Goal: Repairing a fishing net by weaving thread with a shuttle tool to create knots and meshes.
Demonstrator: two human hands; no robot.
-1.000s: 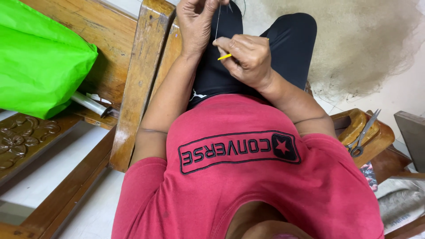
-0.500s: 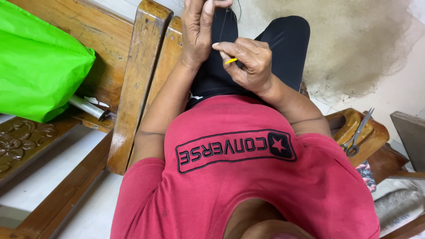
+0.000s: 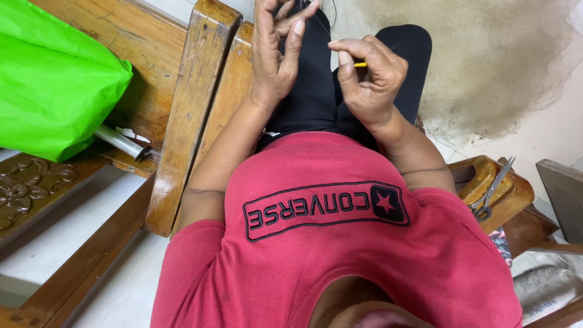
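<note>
I am seeing soft, even daylight, faint shadows, no glare; edges are bending slightly, and everything is staying sharp.

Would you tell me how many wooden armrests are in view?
2: one armrest beside the left hand, another at the right elbow, bearing scissors. Others may be hidden.

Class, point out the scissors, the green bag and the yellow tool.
scissors (image 3: 490,193), head view, on the blades near the pivot.
green bag (image 3: 54,79), head view, on its crumpled side.
yellow tool (image 3: 361,64), head view, on its exposed tip.
</note>
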